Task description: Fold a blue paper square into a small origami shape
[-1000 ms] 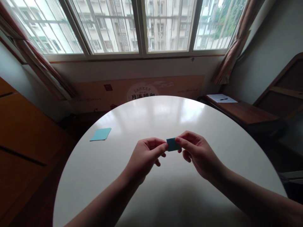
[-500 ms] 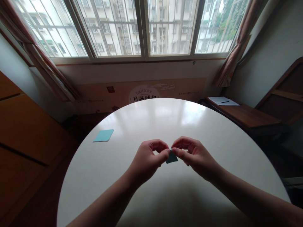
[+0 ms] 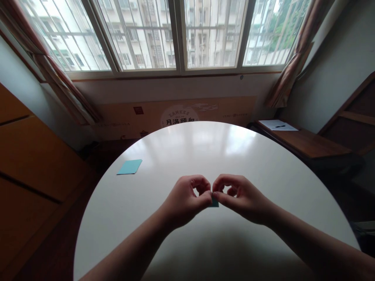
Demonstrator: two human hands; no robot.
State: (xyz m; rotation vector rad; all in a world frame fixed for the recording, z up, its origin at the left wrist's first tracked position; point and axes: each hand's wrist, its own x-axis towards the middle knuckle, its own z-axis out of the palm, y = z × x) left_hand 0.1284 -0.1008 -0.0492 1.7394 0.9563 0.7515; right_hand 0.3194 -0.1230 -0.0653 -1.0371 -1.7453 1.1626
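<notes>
Between my two hands is a small piece of dark teal paper (image 3: 215, 203), mostly covered by my thumbs and fingertips. My left hand (image 3: 187, 201) pinches its upper left part between thumb and curled fingers. On the other side, my right hand (image 3: 241, 198) pinches the upper right part in the same way. The thumb tips nearly touch. Only a lower bit of the paper shows below them, so its full shape and any folds are hidden.
A stack of light teal square paper (image 3: 129, 167) lies at the left of the round white table (image 3: 181, 156). To the right, a wooden surface (image 3: 319, 144) holds a white sheet (image 3: 271, 125) and a pen (image 3: 280, 126). A barred window stands behind.
Both hands have come slightly lower and nearer to me with the paper. Their fingers are more curled, and less of the paper shows beneath them.
</notes>
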